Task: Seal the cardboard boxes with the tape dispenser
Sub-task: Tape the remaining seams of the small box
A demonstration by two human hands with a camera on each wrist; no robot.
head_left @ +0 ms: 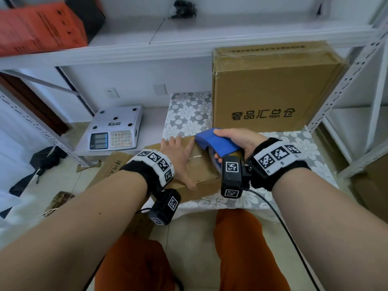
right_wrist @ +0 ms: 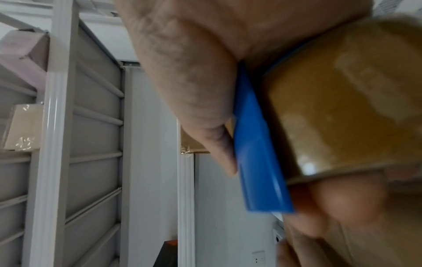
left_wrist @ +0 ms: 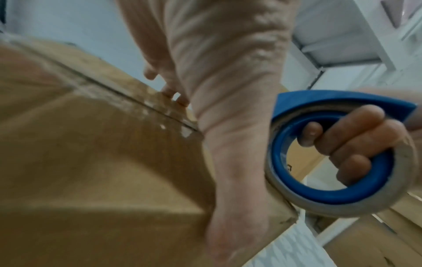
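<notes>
A low brown cardboard box [head_left: 201, 164] lies on the floral-cloth table [head_left: 304, 148] in front of me. My left hand [head_left: 178, 156] lies flat on its top, fingers spread, pressing the flaps [left_wrist: 91, 144] down. My right hand [head_left: 237, 139] grips a blue tape dispenser [head_left: 216, 141] loaded with a brownish tape roll [right_wrist: 338, 108], its front end over the box's far right edge. In the left wrist view the right hand's fingers [left_wrist: 349, 137] curl through the dispenser's blue ring [left_wrist: 285, 171]. A seam [left_wrist: 137, 103] runs across the box top.
A tall cardboard box [head_left: 270, 85] with printed characters stands behind on the table. A white weighing scale [head_left: 115, 129] sits on a lower shelf at the left. Flattened cardboard [head_left: 113, 166] lies on the floor. White metal shelving [head_left: 357, 80] rises on both sides, and an orange box [head_left: 39, 26] rests overhead.
</notes>
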